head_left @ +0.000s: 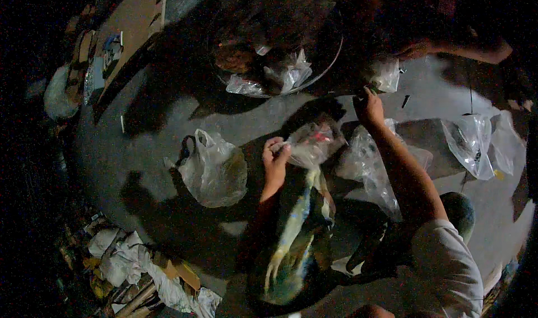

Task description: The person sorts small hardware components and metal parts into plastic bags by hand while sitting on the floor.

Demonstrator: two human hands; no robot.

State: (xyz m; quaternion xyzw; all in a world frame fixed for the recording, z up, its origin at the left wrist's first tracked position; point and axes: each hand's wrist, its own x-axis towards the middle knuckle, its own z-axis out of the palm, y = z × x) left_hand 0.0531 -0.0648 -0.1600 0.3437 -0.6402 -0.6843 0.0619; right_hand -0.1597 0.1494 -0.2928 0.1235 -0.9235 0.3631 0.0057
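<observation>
My left hand (276,160) is closed on the near-left edge of a clear plastic bag (309,150), which has something red inside. The bag hangs above my lap, over patterned cloth (291,245). My right hand (370,107) reaches forward with its fingers pinched together. Something small and dark shows at its fingertips, too dim to name. Just beyond it is a small clear bag (386,77) with pale contents, close to another person's hand (413,50).
A wide round basin (330,65) holding plastic bags stands ahead. A tied white plastic bag (213,169) sits to the left, a clear bag (367,161) under my right forearm, and another clear bag (471,144) at the right. Crumpled scraps (123,259) lie lower left.
</observation>
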